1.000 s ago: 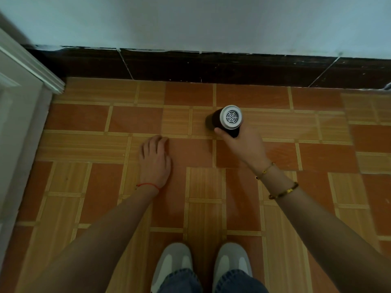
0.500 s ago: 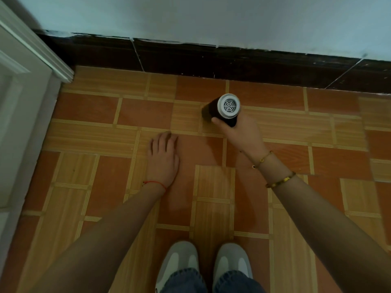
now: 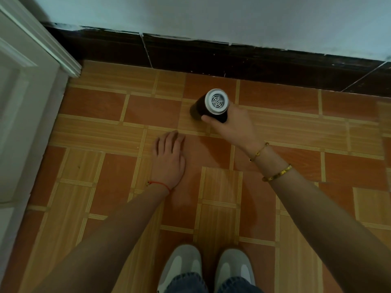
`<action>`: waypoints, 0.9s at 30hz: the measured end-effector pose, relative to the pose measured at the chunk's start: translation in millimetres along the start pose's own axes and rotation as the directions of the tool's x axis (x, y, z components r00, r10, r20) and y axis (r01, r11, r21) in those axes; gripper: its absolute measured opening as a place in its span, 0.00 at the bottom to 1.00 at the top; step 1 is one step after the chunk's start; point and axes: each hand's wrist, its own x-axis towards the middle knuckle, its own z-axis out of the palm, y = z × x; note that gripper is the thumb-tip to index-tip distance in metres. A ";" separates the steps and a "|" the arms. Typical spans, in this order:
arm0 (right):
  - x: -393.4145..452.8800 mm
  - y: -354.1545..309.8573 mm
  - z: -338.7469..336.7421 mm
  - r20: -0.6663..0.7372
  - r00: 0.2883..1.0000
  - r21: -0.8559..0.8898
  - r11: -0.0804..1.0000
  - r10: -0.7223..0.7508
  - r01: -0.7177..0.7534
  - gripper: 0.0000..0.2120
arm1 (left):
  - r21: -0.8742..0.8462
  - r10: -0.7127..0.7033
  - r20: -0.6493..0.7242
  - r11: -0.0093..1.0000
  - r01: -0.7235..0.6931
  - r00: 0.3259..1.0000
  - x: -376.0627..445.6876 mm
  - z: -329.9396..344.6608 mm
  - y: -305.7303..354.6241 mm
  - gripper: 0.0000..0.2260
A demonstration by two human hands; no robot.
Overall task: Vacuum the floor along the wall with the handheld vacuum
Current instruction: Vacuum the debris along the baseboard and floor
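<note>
We're mid-pass here: our right hand [image 3: 231,125] is wrapped around the handheld vacuum [image 3: 211,106], nose pointed down at the floor [image 3: 285,127] a little short of the dark baseboard [image 3: 254,62], vented white end facing up at us. Left hand [image 3: 169,159] is just lying open and flat on the tiles, holding nothing, propping us up. Next move probably means nudging the nozzle tight against the baseboard and running it sideways along the wall [image 3: 232,15].
</note>
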 end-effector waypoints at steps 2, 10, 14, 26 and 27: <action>7.0 2.6 -4.9 -0.073 0.997 0.001 1.000 0.019 -0.019 0.32 | 0.004 -0.002 0.006 1.000 0.002 1.000 0.0 -0.3 0.8 0.21; 35.8 -10.5 9.4 -0.085 0.996 0.022 1.000 0.017 -0.015 0.34 | -0.011 -0.004 0.035 1.000 0.004 0.999 1.7 -0.9 -0.1 0.23; 44.8 -28.7 34.1 0.020 0.999 0.069 0.997 -0.036 0.035 0.33 | 0.008 -0.005 0.049 1.000 0.005 0.999 2.2 -0.1 -2.5 0.24; 97.0 -57.6 59.0 -0.081 0.996 -0.013 0.999 -0.032 0.031 0.35 | 0.003 -0.010 0.069 1.000 0.009 0.998 4.3 -2.4 -1.8 0.25; 98.8 -60.9 62.4 -0.059 0.997 -0.012 0.999 -0.041 0.040 0.35 | -0.002 -0.009 0.061 1.000 0.009 0.998 4.2 -2.2 -2.1 0.25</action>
